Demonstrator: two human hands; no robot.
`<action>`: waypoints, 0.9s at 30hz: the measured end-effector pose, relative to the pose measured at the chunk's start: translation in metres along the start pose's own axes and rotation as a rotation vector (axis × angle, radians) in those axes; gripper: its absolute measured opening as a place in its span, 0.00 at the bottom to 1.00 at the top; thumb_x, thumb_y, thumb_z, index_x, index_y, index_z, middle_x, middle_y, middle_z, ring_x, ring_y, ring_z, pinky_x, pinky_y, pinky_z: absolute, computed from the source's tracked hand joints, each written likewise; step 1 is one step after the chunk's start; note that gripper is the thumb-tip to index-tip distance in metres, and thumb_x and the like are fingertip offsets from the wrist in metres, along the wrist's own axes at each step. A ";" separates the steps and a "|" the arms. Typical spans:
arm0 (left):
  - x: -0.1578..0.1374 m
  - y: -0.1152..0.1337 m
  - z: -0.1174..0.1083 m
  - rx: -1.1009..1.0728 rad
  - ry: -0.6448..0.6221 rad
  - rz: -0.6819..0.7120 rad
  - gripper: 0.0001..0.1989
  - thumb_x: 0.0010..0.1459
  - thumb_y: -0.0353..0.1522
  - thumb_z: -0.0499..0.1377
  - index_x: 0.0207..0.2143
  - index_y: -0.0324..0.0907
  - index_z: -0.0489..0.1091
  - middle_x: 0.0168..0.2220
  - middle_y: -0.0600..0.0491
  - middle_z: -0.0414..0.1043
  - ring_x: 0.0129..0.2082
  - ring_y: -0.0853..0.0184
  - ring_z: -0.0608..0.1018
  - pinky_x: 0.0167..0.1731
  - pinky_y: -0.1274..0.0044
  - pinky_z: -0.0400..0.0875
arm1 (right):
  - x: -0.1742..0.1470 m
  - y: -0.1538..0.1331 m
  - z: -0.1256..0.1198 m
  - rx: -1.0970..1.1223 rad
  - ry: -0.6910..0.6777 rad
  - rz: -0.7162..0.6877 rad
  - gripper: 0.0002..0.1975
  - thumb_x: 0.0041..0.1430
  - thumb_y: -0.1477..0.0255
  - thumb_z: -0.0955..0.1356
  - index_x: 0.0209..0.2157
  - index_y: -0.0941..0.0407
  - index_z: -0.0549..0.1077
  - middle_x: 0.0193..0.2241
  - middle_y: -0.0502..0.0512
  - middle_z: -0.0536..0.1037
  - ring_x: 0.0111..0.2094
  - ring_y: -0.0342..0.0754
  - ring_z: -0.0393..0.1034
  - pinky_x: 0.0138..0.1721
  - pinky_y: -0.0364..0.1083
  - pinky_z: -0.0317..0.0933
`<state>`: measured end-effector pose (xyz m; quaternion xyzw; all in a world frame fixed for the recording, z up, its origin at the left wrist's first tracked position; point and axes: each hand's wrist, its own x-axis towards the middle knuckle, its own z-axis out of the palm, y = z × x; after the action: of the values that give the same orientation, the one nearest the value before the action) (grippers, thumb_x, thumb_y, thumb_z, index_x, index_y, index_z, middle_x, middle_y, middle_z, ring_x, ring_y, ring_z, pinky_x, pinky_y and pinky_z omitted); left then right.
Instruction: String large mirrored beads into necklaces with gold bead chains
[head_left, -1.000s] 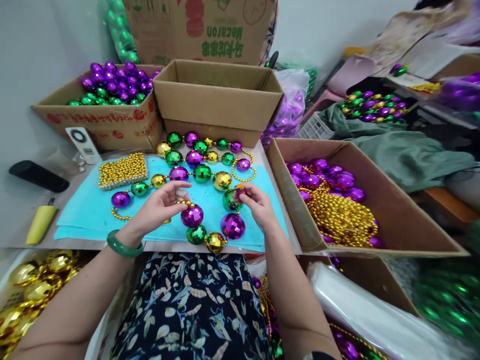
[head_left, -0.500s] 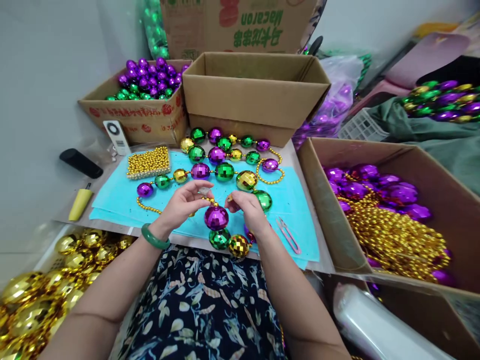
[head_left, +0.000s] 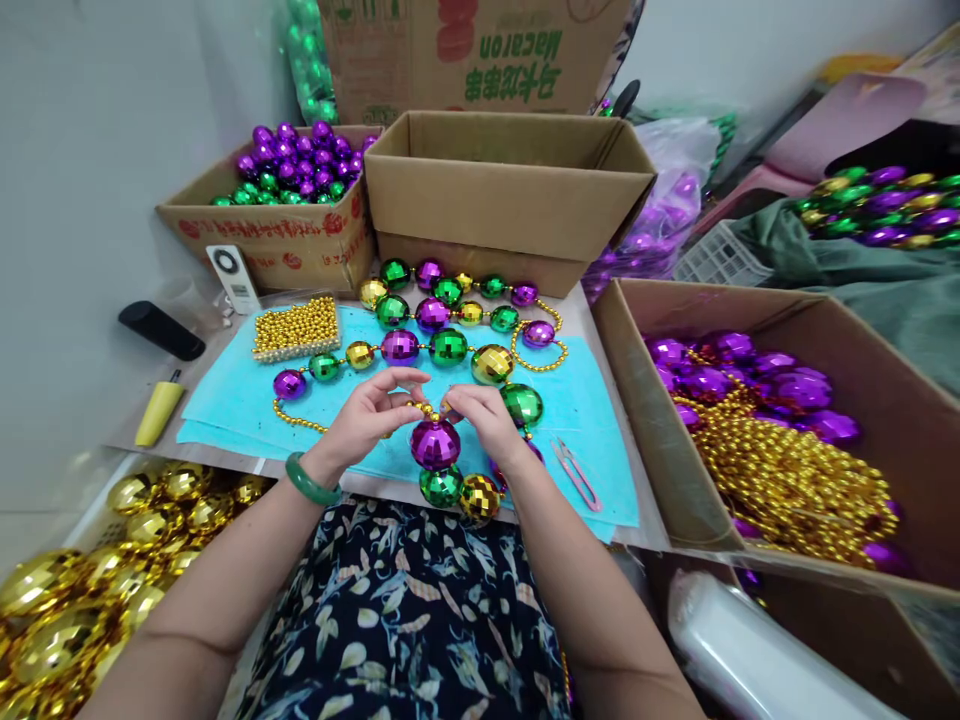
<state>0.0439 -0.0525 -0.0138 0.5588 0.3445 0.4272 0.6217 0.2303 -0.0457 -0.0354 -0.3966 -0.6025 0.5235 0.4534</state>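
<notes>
My left hand [head_left: 375,412], a green bangle [head_left: 312,480] on its wrist, pinches a short run of small gold beads [head_left: 426,410]. Close against it, my right hand [head_left: 484,415] has thumb and finger pinched at the other end of those beads; the cord there is too fine to make out. Just below hangs a large faceted purple bead [head_left: 435,444], followed by a green bead [head_left: 441,486] and a gold bead [head_left: 480,496] near the table edge. The rest of the bead necklace [head_left: 448,347] loops over a blue cloth [head_left: 232,400].
Pink thread snips [head_left: 576,472] lie to the right on the cloth. A clear tray of gold beads [head_left: 297,328] and a yellow-handled tool [head_left: 159,412] are at left. Cardboard boxes [head_left: 510,200] stand behind; another box [head_left: 675,470] at right holds purple beads and gold strands.
My right hand has moved left and closed in on the left hand at the gold beads. The small item that showed in its fingers is now hidden. The purple bead has shifted slightly.
</notes>
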 end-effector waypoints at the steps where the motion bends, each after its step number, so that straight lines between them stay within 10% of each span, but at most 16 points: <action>1: 0.000 0.000 0.000 0.000 0.002 0.002 0.19 0.50 0.30 0.65 0.46 0.44 0.69 0.34 0.54 0.67 0.33 0.72 0.70 0.32 0.80 0.66 | 0.000 0.000 0.000 0.003 -0.006 -0.006 0.20 0.54 0.57 0.64 0.17 0.56 0.68 0.16 0.49 0.66 0.22 0.43 0.60 0.26 0.44 0.55; 27: 0.001 0.015 0.020 0.001 0.181 -0.069 0.18 0.46 0.28 0.65 0.42 0.42 0.70 0.31 0.56 0.68 0.31 0.74 0.71 0.32 0.81 0.69 | -0.015 -0.028 -0.011 -0.894 0.197 -0.486 0.12 0.58 0.67 0.63 0.23 0.56 0.69 0.22 0.53 0.70 0.27 0.47 0.62 0.30 0.47 0.55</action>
<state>0.0602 -0.0595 0.0038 0.5059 0.4184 0.4543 0.6022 0.2451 -0.0608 -0.0089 -0.4477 -0.7964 0.0550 0.4028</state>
